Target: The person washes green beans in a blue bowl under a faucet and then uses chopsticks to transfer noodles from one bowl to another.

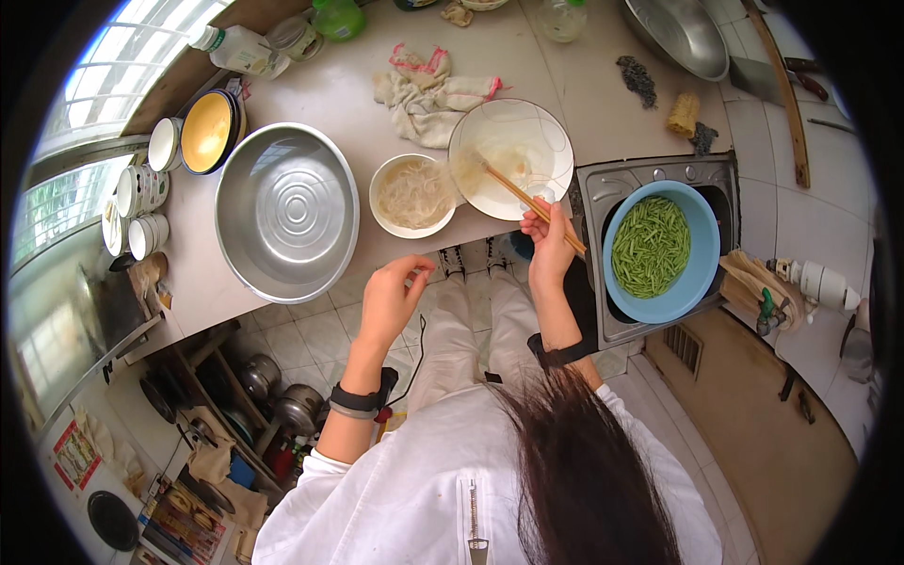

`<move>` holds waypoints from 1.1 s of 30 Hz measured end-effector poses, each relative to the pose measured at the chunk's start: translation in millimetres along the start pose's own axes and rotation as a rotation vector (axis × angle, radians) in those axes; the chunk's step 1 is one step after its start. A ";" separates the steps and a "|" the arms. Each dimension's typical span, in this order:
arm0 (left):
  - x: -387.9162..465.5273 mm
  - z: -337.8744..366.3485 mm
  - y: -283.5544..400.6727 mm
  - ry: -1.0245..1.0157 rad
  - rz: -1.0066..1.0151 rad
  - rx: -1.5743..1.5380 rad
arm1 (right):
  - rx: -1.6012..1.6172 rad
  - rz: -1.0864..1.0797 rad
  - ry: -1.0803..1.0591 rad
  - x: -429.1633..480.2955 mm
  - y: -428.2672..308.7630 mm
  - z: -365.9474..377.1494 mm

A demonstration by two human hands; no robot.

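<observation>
My right hand (549,247) holds a pair of wooden chopsticks (515,189), their tips over a shallow white plate (558,152). Some pale translucent strands and liquid lie in the plate. Just left of it, a white bowl (376,205) holds translucent noodles (418,194); its right rim is close to the plate, and whether they touch I cannot tell. My left hand (397,289) hovers before the counter edge, below the bowl, fingers curled and holding nothing visible. A crumpled cloth (431,106) with pink edging lies behind the bowl and plate.
A large metal basin (296,205) stands at left, beside stacked bowls (141,191) and a yellow dish (206,132). At right, a blue basin (706,247) of cut green beans (650,247) sits in the metal sink (600,183). A cleaver (759,79) lies at the far right.
</observation>
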State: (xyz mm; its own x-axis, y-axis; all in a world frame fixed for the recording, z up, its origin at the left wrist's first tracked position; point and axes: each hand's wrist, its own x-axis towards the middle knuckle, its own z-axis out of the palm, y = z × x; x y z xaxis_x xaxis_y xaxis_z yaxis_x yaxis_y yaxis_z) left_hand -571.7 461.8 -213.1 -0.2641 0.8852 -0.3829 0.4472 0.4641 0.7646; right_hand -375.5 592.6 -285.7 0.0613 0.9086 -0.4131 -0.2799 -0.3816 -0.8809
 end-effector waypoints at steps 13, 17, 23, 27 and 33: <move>31.6 -2.1 -10.8 -0.010 -0.058 0.033 | 0.394 0.517 0.001 -25.3 -9.3 1.9; 31.7 -0.4 -19.0 0.005 -0.076 0.016 | 0.149 0.391 -0.048 -40.7 -17.1 11.0; 31.2 -27.7 -25.3 0.031 -0.071 0.015 | -0.185 0.124 -0.213 -74.5 -40.0 38.8; 25.7 -35.2 -29.6 0.035 -0.089 -0.001 | -0.492 -0.318 -0.235 -77.9 -73.4 20.6; 21.1 -35.3 -27.5 0.009 -0.079 0.021 | -0.644 -0.477 -0.096 -15.5 -80.3 -33.8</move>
State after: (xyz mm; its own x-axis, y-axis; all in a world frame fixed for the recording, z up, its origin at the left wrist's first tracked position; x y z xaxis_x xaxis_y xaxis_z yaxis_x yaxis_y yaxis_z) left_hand -619.7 466.6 -223.9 -0.3066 0.8454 -0.4373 0.4425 0.5334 0.7209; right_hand -321.6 603.4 -216.4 -0.0559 0.9977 0.0372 0.3646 0.0551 -0.9295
